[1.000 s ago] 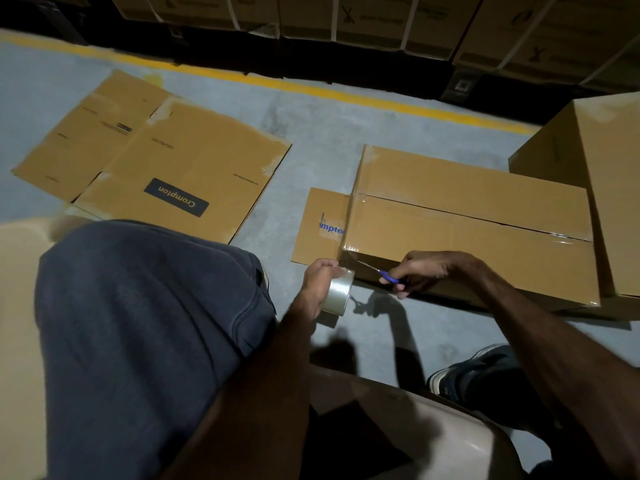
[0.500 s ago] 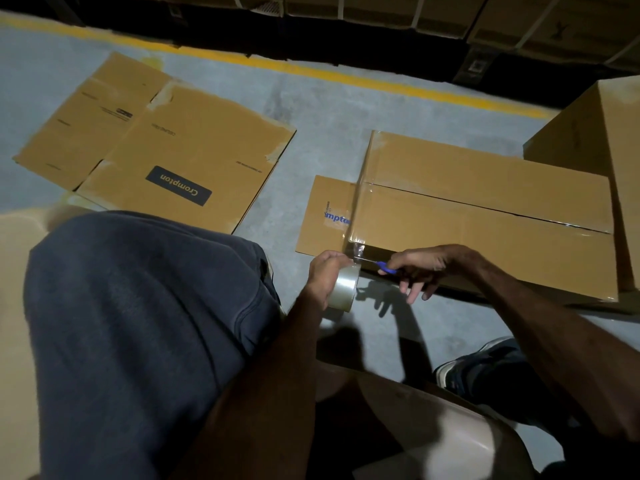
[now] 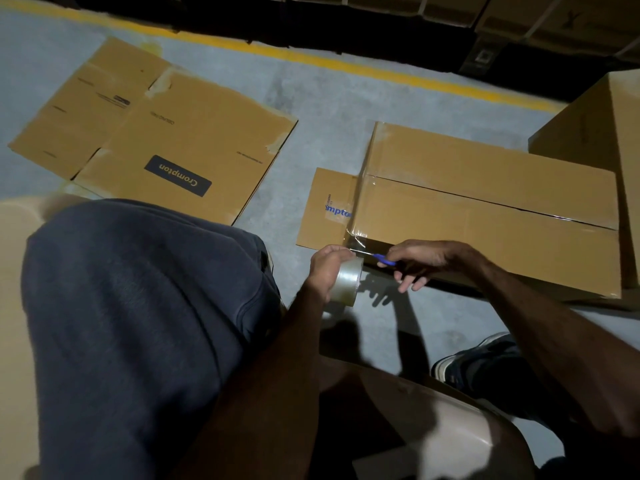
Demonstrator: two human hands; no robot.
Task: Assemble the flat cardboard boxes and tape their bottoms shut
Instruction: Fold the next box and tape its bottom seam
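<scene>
Grey concrete floor (image 3: 329, 109), dim light; a yellow painted line (image 3: 346, 64) runs across the far side, and beyond it a dark row of strapped cartons (image 3: 554, 15)

Assembled box (image 3: 485, 202) lies on the floor at centre right, its two long flaps closed upward with a seam between them. Clear tape runs over its left end and down the near left corner. One brown flap with blue lettering sticks out flat on the floor to its left

Another upright box (image 3: 609, 140) stands just beside it at far right, partly cut off by the frame

Flat cardboard sheets (image 3: 156, 133) lie on the floor at far left, well apart from the assembled box; the nearer sheet carries a dark "Crompton" label

Person sits on a pale plastic chair (image 3: 450, 427); a knee in dark blue cloth fills the near left

Left hand (image 3: 325, 268) grips the tape roll (image 3: 348, 282), fingers curled over it, near the box's near left corner; a strip of tape stretches from roll to corner

Right hand (image 3: 426, 261) pinches small blue-handled scissors (image 3: 381, 259), the blades against that strip; the lower fingers hang spread and loose

Dark shoe (image 3: 478, 365) rests on the floor at near right
</scene>
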